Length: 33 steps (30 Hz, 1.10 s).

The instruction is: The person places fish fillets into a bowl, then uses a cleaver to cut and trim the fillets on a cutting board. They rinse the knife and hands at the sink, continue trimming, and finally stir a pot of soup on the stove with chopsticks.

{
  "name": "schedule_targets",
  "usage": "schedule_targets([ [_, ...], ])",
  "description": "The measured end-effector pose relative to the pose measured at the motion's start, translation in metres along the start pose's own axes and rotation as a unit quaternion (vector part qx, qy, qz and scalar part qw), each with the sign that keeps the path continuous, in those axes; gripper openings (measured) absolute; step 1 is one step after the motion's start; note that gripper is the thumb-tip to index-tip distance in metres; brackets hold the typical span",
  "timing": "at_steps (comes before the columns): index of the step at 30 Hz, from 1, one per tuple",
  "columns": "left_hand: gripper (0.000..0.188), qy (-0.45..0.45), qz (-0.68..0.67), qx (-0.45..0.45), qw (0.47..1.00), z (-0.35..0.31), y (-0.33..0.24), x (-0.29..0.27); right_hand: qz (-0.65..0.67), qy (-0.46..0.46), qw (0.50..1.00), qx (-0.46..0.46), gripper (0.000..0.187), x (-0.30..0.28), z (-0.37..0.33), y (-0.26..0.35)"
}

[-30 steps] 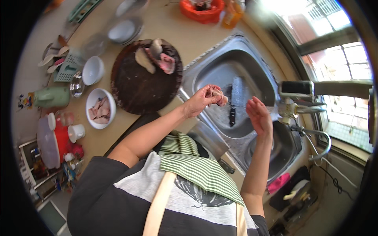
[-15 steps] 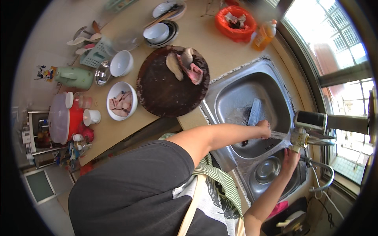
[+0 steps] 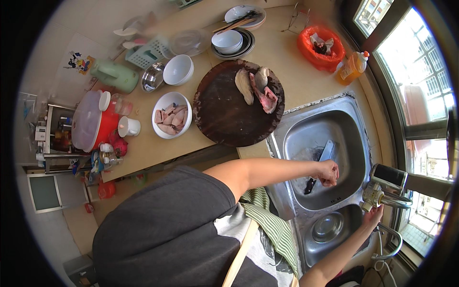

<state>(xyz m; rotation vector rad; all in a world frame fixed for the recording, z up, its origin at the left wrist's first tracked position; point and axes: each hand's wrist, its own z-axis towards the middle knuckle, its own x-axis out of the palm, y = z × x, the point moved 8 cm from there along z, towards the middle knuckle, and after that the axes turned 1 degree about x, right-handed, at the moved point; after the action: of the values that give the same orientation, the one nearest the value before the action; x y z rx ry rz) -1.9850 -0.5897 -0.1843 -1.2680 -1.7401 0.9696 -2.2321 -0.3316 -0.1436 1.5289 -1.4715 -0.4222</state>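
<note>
My left hand hangs over the larger sink basin, fingers curled in and nothing visible in them. Beneath that wrist lies a knife, its broad blade on one side of my forearm and its black handle on the other. At the sink's right edge, my right hand has its fingers around the lower part of the faucet; the fingertips are partly hidden. A metal bowl sits in the smaller basin.
Left of the sink, a round dark chopping board bears meat pieces. A white bowl holds pale meat slices. Behind stand stacked bowls, a red-lined bin and an orange liquid bottle.
My left hand has drawn back from the faucet, and its fingers have curled. The water stream seen earlier no longer shows. My right hand stays at the faucet. The whole view has shifted.
</note>
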Motion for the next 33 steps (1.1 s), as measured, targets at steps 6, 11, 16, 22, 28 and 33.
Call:
schedule_targets([
  [6, 0.018, -0.124, 0.334, 0.092, 0.930, -0.015, 0.023, -0.038, -0.225, 0.041, 0.973, -0.005, 0.023, 0.105, -0.106, -0.101],
  [11, 0.016, 0.111, -0.416, -0.023, 0.902, -0.053, 0.018, -0.030, -0.270, 0.112, 0.956, 0.007, 0.034, 0.190, -0.164, -0.157],
  [16, 0.048, 0.221, -0.572, -0.052, 0.789, -0.101, -0.019, -0.032, -0.281, 0.136, 0.950, -0.028, 0.031, 0.247, -0.181, -0.157],
  [22, 0.054, 0.160, -0.546, -0.029, 0.821, -0.111, -0.020, -0.040, -0.366, 0.116, 0.911, -0.154, 0.029, 0.277, -0.199, -0.148],
  [28, 0.049, 0.146, -0.492, 0.015, 0.858, -0.121, -0.033, -0.040, -0.344, 0.081, 0.921, -0.166, 0.018, 0.266, -0.200, -0.142],
  [33, 0.040, 0.139, -0.412, 0.024, 0.900, -0.130, -0.041, -0.038, -0.299, 0.096, 0.936, -0.158, 0.012, 0.258, -0.191, -0.144],
])
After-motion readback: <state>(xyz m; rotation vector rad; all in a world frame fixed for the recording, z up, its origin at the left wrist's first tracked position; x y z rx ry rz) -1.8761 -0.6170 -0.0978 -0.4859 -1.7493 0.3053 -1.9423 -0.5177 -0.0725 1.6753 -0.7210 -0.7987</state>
